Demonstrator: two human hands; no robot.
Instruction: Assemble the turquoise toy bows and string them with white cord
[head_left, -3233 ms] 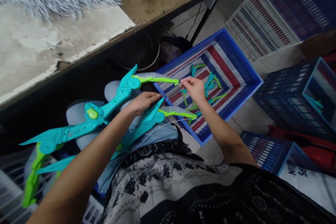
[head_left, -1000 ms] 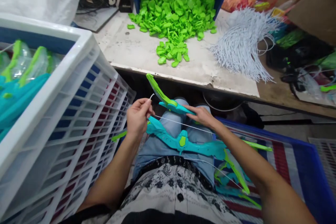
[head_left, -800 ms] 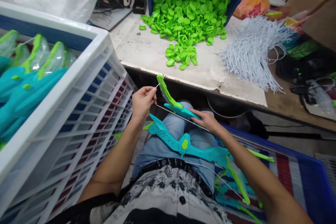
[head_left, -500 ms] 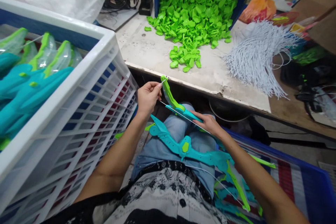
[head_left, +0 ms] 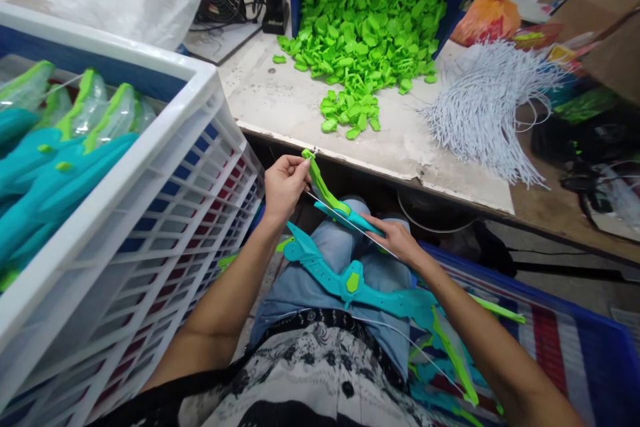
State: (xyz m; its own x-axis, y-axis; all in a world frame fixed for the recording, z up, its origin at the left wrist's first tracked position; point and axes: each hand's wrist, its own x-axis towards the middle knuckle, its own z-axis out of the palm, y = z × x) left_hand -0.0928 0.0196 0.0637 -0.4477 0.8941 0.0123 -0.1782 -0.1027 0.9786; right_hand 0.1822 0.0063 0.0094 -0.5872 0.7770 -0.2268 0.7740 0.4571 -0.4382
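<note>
Two teal and green toy bows lie across my lap. My left hand [head_left: 283, 185] is closed in a pinch on the end of a white string [head_left: 350, 223] right at the green tip [head_left: 316, 171] of the upper bow. My right hand [head_left: 395, 240] rests closed on that bow's teal limb [head_left: 353, 215], with the string running under its fingers. The second bow [head_left: 357, 285] lies nearer my belly, its green limb [head_left: 453, 347] reaching down to the right with its own string.
A white slatted crate [head_left: 150, 167] full of finished bows stands at my left. On the worktable [head_left: 280, 103] ahead lie a heap of green plastic parts [head_left: 365, 27] and a bundle of white strings [head_left: 480, 107]. A blue crate [head_left: 590, 347] sits at my right.
My left hand has brought the string end up against the green bow tip. My view turned earlier from the blue crate on the right to the worktable.
</note>
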